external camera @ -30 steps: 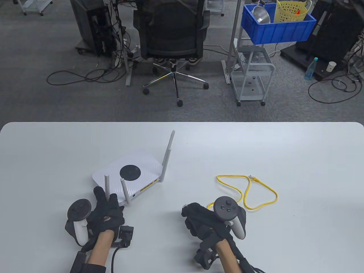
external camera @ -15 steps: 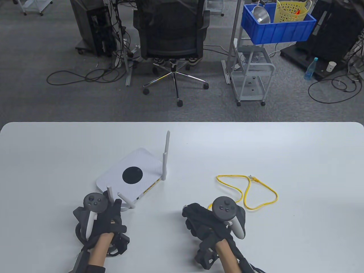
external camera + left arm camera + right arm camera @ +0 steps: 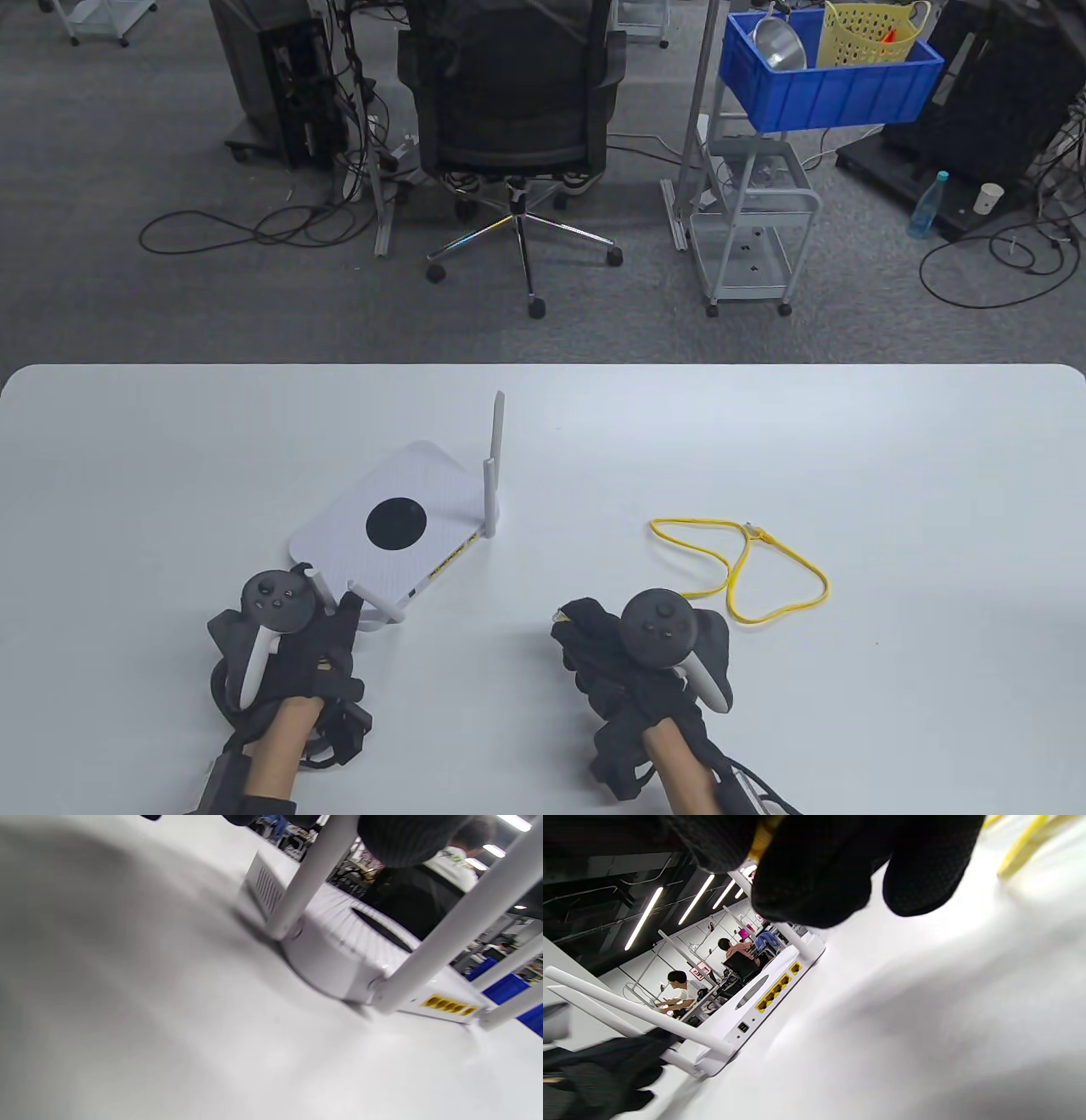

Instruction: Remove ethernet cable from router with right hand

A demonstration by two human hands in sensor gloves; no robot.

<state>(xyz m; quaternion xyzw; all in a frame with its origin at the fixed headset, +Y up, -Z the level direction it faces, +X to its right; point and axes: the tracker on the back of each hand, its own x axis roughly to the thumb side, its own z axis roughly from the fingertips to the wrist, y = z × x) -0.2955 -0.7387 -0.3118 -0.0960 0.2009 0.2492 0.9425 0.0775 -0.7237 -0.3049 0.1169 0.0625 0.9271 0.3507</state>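
The white router [image 3: 399,518] with a black disc lies on the table left of centre. My left hand [image 3: 335,598] grips its two near antennas [image 3: 373,596], which are tilted low; a fingertip [image 3: 407,836] lies on one. The router's yellow ports [image 3: 774,991] look empty, also in the left wrist view [image 3: 449,1004]. The yellow ethernet cable [image 3: 827,582] lies looped on the table to the right, with its free plug [image 3: 758,533] at the far side. My right hand [image 3: 577,624] is closed, and a bit of yellow cable [image 3: 765,836] shows between its fingers.
The far antenna [image 3: 494,458] stands upright at the router's right corner. The white table [image 3: 891,475] spreads beyond both hands. An office chair [image 3: 509,93] and a cart with a blue bin [image 3: 827,85] stand on the floor behind it.
My left hand has rolled over and turned the router, pulling the two near antennas down toward itself. My right hand has shifted slightly, and the cable loop has tightened a little toward it.
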